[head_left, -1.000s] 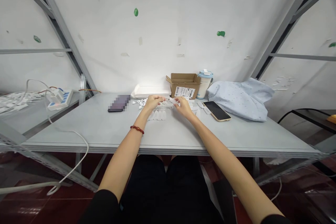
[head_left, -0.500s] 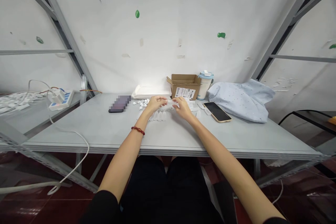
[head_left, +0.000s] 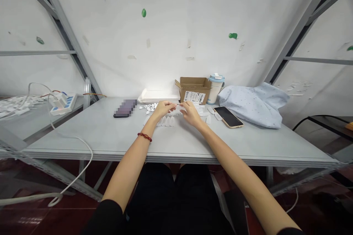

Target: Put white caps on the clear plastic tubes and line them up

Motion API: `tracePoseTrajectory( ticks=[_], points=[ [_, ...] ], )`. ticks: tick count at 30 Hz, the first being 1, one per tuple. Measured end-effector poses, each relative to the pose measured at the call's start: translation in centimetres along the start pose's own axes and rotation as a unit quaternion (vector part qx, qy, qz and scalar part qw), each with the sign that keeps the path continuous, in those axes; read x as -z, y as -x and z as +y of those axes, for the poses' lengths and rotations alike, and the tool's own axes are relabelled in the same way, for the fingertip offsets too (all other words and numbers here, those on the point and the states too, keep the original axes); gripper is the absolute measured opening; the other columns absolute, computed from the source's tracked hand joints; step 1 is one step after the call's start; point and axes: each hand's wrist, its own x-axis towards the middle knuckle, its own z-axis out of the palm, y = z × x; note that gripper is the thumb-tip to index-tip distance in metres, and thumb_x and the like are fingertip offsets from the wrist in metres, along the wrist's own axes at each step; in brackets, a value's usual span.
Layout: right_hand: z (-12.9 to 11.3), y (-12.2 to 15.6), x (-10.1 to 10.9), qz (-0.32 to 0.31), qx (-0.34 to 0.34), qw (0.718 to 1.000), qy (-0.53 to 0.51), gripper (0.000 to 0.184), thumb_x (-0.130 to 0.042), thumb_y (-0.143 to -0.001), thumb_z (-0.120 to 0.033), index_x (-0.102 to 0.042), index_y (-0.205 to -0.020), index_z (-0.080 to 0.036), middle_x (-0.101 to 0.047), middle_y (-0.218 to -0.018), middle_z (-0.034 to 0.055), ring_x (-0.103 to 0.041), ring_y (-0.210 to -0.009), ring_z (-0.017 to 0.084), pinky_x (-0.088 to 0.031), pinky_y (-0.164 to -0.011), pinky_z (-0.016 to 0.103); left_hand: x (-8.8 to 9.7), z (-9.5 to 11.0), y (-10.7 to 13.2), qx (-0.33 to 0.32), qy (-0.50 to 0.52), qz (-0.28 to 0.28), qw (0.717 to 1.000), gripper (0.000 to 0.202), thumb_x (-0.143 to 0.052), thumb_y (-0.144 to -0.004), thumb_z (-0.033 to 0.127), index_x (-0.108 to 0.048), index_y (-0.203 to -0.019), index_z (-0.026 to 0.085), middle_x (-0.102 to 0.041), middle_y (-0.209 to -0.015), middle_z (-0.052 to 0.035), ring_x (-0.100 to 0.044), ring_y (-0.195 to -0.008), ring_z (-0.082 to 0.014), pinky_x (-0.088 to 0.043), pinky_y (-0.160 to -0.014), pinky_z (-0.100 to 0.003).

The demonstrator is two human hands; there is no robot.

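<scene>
Over the middle of the grey table (head_left: 187, 141), my left hand (head_left: 164, 109) and my right hand (head_left: 190, 112) meet almost fingertip to fingertip. Both are pinched closed around something small between them, too tiny to name. A red bead bracelet (head_left: 145, 137) circles my left wrist. Just beyond my left hand lie several small white caps (head_left: 150, 108). Below the hands, several translucent, rounded plastic pieces (head_left: 167, 121) lie in a row. One more translucent piece (head_left: 208, 119) is to the right of my right hand.
Behind the hands stand an open cardboard box (head_left: 194, 87), a blue-lidded cup (head_left: 214, 89) and a stack of white trays (head_left: 157, 96). A phone (head_left: 228, 117) and a light blue cloth (head_left: 255, 104) lie right, a dark pixelated phone-like object (head_left: 125, 108) left. A white cable (head_left: 82, 143) hangs over the left edge.
My fingertips have shifted slightly, with a small dark spot now showing between them. The view has tilted a little; nothing else on the table has moved.
</scene>
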Motion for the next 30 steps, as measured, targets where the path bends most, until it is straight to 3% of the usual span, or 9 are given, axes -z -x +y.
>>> tracePoseTrajectory(
  ticks=[13, 21, 30],
  points=[
    [-1.3, 0.2, 0.1, -0.019, 0.017, 1.000, 0.000, 0.028, -0.052, -0.081, -0.017, -0.056, -0.109, -0.016, -0.060, -0.094, 0.0105, -0.056, -0.087, 0.023, -0.045, -0.079, 0.036, -0.3, -0.5, -0.3, 0.039, 0.000, 0.008, 0.999, 0.036, -0.072, -0.063, 0.050, -0.063, -0.062, 0.015, -0.066, -0.067, -0.0058, -0.058, -0.065, -0.0153, -0.043, -0.059, -0.027],
    [-1.1, -0.1, -0.1, 0.017, -0.019, 0.995, -0.101, 0.033, -0.051, -0.082, -0.019, -0.056, -0.114, -0.015, -0.062, -0.082, 0.0053, -0.058, -0.077, 0.017, -0.047, -0.071, 0.029, -0.5, 0.1, 0.2, 0.013, 0.024, -0.010, 1.000, 0.037, -0.067, -0.067, 0.051, -0.064, -0.068, 0.015, -0.066, -0.073, -0.0062, -0.057, -0.067, -0.0144, -0.042, -0.059, -0.025],
    [-1.4, -0.1, 0.1, 0.023, -0.055, 0.987, -0.152, 0.029, -0.052, -0.080, -0.022, -0.061, -0.107, -0.016, -0.065, -0.078, 0.0039, -0.059, -0.071, 0.015, -0.049, -0.068, 0.029, -0.6, 0.6, 0.5, -0.005, 0.015, 0.016, 1.000, 0.030, -0.068, -0.067, 0.044, -0.065, -0.077, 0.016, -0.066, -0.076, -0.0050, -0.057, -0.066, -0.0143, -0.043, -0.059, -0.025]
  ],
)
